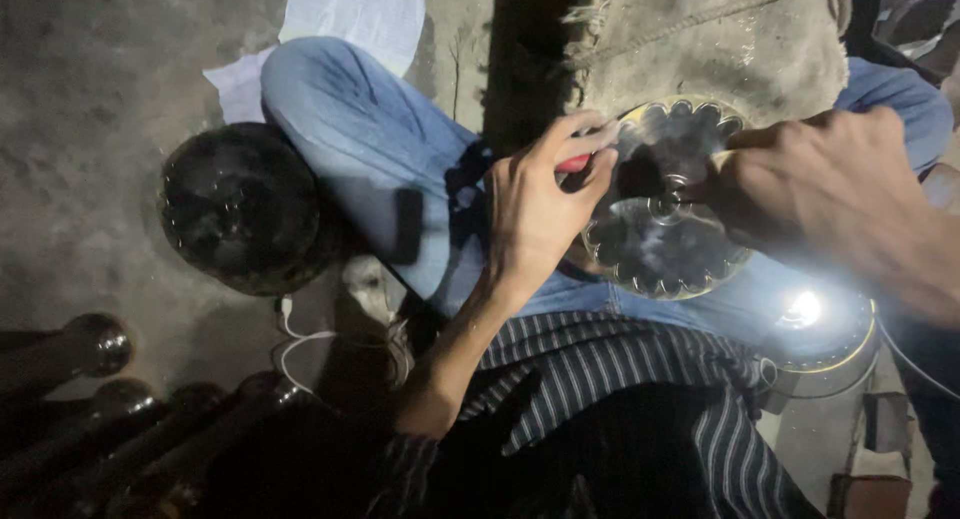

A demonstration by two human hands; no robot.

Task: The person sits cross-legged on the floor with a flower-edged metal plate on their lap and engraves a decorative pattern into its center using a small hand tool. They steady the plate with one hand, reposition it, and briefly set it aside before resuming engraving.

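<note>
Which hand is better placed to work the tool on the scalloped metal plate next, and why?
Probably the right hand: it seems to grip a tool whose tip meets the scalloped metal plate. The left hand steadies the plate's rim, pinching something red.

Views: one only, the head camera; nothing is shared with a second view.
Position: worn on the person's head, above the lap.
Facing: steeply down, over the crossed legs to the concrete floor.
Nearness: close; both hands fill the middle.
Centre: left hand and right hand, either side of a scalloped metal disc.
Edges: dark dome well left of the left hand.
</note>
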